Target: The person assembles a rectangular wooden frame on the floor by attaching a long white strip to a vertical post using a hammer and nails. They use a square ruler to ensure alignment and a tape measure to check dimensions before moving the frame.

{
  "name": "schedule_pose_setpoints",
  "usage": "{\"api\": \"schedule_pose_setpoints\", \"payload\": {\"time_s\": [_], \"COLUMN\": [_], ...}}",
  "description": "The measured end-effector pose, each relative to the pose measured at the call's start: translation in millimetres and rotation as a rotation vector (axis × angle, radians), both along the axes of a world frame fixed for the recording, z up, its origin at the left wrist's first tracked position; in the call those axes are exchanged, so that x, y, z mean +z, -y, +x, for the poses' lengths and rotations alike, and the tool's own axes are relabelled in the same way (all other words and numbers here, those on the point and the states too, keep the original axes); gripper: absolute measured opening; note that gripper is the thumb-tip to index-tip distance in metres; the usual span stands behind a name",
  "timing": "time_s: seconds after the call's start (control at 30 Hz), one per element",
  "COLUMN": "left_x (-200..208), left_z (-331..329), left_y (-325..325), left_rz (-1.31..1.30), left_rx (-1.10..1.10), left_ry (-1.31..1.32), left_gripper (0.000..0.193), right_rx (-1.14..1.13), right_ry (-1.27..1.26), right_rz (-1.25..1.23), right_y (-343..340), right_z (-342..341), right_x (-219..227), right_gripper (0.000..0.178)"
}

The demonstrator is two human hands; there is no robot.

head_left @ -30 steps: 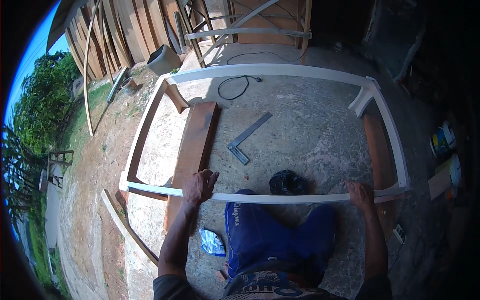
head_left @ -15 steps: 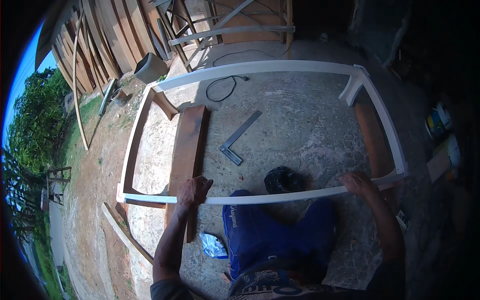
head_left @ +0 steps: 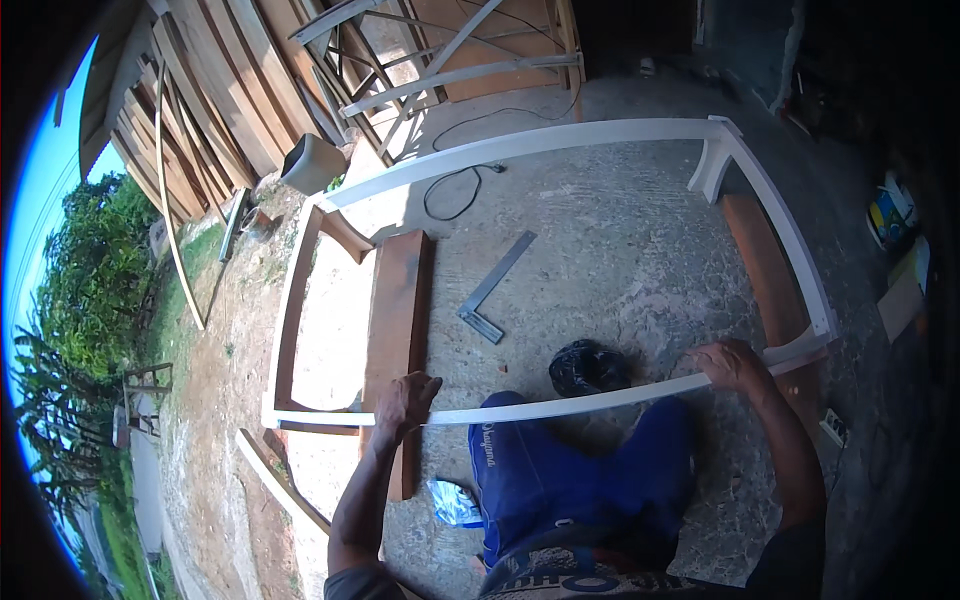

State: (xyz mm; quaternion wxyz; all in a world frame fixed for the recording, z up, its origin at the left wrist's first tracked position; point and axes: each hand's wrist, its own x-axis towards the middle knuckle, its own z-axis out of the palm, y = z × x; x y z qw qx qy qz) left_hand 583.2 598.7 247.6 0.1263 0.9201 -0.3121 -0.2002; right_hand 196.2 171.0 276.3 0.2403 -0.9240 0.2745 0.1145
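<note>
A large rectangular wooden frame [head_left: 560, 407], pale along its upper edges and with curved braces in its corners, lies before me. My left hand [head_left: 405, 401] is closed around its near rail, left of my knees. Farther right, my right hand [head_left: 733, 365] grips the same rail close to the near right corner. Thick brown boards lie beneath it: one plank [head_left: 397, 310] at the left, another board [head_left: 765, 275] at the right. Inside the frame's outline a metal try square [head_left: 497, 287] rests on the concrete. A black plastic bag [head_left: 590, 367] sits just beyond the near rail.
A black cord [head_left: 452, 212] loops on the floor near the far rail. Planks [head_left: 215, 90] lean at the back left beside a grey bucket [head_left: 311, 165] and a wooden trestle [head_left: 440, 80]. A blue-and-white packet [head_left: 456, 504] lies by my left leg. Containers [head_left: 893, 215] stand at the right.
The whole view has shifted, so most things appear farther right and the left side lower. Both hands keep their hold on the near rail.
</note>
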Motion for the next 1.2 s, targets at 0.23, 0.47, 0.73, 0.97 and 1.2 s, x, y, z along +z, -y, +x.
{"api": "schedule_pose_setpoints", "payload": {"time_s": [0.23,0.47,0.73,0.97,1.2], "left_x": [-0.5,6.1,17.0,2.9,-45.9], "left_z": [-3.4,-13.3,-16.1,-16.5,-9.2], "left_y": [-19.9,-8.1,-1.8,-17.1,-125.5], "left_rz": [-0.025,-0.002,0.029,-0.276,-0.146], "left_rx": [0.046,0.058,0.089,0.094,0.607], "left_ry": [0.007,0.016,-0.044,0.187,0.633], "left_gripper": [0.049,0.048,0.046,0.038,0.063], "right_rx": [0.006,0.037,0.023,0.074,0.067], "right_ry": [0.036,0.056,0.026,0.099,0.044], "right_rz": [0.027,0.0,0.011,0.019,-0.003], "right_y": [-7.8,6.9,6.8,10.7,4.2], "right_z": [15.1,2.4,6.4,0.2,7.1], "right_x": [-14.8,-23.5,-12.1,-32.4,-28.5], "right_gripper": [0.04,0.04,0.04,0.04,0.039]}}
